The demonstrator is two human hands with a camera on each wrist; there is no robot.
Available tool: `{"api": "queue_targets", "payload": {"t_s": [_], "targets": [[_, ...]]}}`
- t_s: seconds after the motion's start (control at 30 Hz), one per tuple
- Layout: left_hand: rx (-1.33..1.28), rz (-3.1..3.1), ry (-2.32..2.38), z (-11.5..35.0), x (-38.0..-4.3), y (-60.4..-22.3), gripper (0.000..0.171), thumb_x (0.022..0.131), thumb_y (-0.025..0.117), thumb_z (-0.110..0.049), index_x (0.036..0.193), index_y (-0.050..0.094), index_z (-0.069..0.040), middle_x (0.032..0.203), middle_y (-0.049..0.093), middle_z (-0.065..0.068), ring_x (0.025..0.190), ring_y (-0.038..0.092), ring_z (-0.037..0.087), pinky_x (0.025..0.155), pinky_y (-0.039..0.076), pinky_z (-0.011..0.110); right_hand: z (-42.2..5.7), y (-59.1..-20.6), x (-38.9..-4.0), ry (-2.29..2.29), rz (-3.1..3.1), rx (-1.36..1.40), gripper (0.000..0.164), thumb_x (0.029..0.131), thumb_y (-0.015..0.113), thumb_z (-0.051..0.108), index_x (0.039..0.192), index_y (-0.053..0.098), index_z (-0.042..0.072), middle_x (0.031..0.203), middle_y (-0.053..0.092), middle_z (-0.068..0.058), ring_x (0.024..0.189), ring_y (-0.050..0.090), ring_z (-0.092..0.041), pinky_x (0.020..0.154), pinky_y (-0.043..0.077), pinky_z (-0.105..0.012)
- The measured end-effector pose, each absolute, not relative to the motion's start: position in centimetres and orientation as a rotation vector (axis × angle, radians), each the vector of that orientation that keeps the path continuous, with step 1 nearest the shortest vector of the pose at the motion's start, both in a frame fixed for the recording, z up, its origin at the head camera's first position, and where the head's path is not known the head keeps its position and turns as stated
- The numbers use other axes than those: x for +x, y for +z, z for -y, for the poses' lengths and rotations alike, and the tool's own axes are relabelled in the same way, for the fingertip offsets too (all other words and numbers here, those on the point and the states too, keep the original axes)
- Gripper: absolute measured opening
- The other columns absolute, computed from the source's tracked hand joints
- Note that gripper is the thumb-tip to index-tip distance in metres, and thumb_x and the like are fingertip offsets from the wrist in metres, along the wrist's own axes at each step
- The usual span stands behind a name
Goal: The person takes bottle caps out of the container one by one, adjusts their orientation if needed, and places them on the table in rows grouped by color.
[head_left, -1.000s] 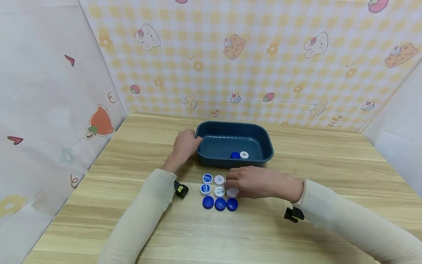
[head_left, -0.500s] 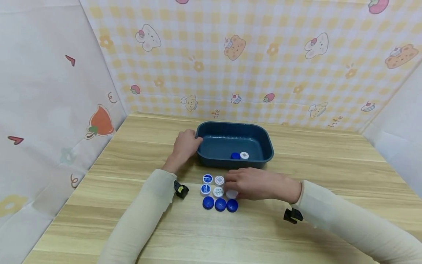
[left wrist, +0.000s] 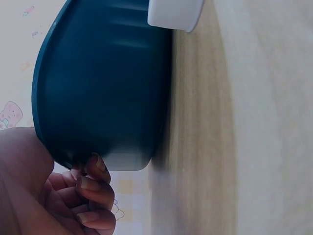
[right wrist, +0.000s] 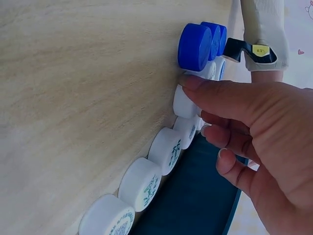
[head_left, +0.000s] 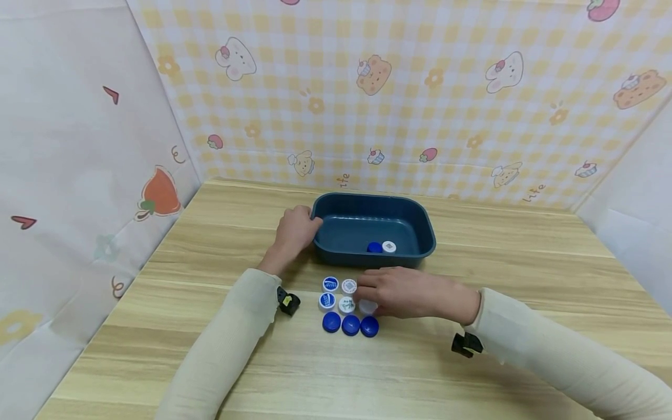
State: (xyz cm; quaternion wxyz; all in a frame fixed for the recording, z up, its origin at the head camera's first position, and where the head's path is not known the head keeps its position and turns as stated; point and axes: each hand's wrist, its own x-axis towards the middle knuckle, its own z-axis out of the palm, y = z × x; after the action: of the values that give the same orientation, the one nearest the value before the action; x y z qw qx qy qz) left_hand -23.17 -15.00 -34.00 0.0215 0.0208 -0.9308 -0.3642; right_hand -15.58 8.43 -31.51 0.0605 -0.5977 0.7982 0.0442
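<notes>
My left hand point(head_left: 297, 230) grips the left rim of a dark teal plastic bin point(head_left: 373, 259), thumb over the rim and fingers curled against the outside wall. My right hand point(head_left: 399, 291) pinches a white bottle cap point(right wrist: 184, 103) on the table, at the right end of the middle row. In that row are also a white cap with green print point(head_left: 346, 305) and a blue-and-white cap point(head_left: 327, 301). Behind stand another blue-and-white cap point(head_left: 330, 284) and a white printed cap point(head_left: 349, 286). Three blue caps point(head_left: 350, 325) form the front row.
Inside the bin lie a blue cap point(head_left: 374, 248) and a white cap point(head_left: 388, 247). The right wrist view shows more white caps point(right wrist: 142, 183) lined up beside the bin, hidden behind my hand in the head view. A patterned cloth point(head_left: 399, 116) hangs behind the wooden table point(head_left: 504, 245).
My right hand has shifted slightly left with the white cap, and the green-printed cap beside it has slid slightly left. The left hand and bin stay put.
</notes>
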Motion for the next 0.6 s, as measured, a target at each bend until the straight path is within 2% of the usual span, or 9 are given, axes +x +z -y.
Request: {"api": "queue_targets", "payload": {"t_s": [0.17,0.33,0.43,0.6], "targets": [[0.064,2.885,-1.136,15.0,-23.3,-34.0,0.027,0.092,0.053,-0.017,0.067,0.050,-0.007,0.055,0.045,0.003,0.049,0.054,0.019,0.045,0.039,0.024,-8.3,-30.4,-16.0,0.073,-2.429,-1.831,0.037,0.084,0.075,0.028,0.118,0.064,0.017,0.111,0.061,0.001,0.096,0.056,-0.012,0.084,0.048,-0.025],[0.073,2.876,-1.125,15.0,-23.3,-33.8,0.028,0.092,0.053,-0.017,0.067,0.049,-0.007,0.055,0.044,0.003,0.050,0.053,0.019,0.045,0.039,0.024,-8.0,-27.8,-17.9,-0.042,-2.535,-1.823,0.024,0.085,0.073,0.024,0.106,0.067,0.014,0.100,0.061,0.001,0.087,0.057,-0.013,0.077,0.050,-0.026],[0.084,2.881,-1.132,15.0,-23.3,-33.7,0.028,0.093,0.053,-0.018,0.068,0.050,-0.006,0.056,0.045,0.003,0.050,0.054,0.019,0.045,0.040,0.025,-7.9,-26.9,-19.7,-0.076,-2.609,-1.724,0.018,0.087,0.072,0.022,0.102,0.068,0.013,0.098,0.062,0.000,0.085,0.058,-0.014,0.074,0.051,-0.028],[0.088,2.900,-1.141,14.9,-23.1,-33.8,0.027,0.094,0.053,-0.018,0.070,0.052,-0.005,0.057,0.046,0.004,0.051,0.055,0.019,0.046,0.041,0.024,-8.0,-26.7,-22.7,-0.061,-2.642,-1.470,0.020,0.088,0.070,0.018,0.105,0.068,0.008,0.098,0.062,-0.005,0.088,0.060,-0.019,0.078,0.051,-0.033]]}}
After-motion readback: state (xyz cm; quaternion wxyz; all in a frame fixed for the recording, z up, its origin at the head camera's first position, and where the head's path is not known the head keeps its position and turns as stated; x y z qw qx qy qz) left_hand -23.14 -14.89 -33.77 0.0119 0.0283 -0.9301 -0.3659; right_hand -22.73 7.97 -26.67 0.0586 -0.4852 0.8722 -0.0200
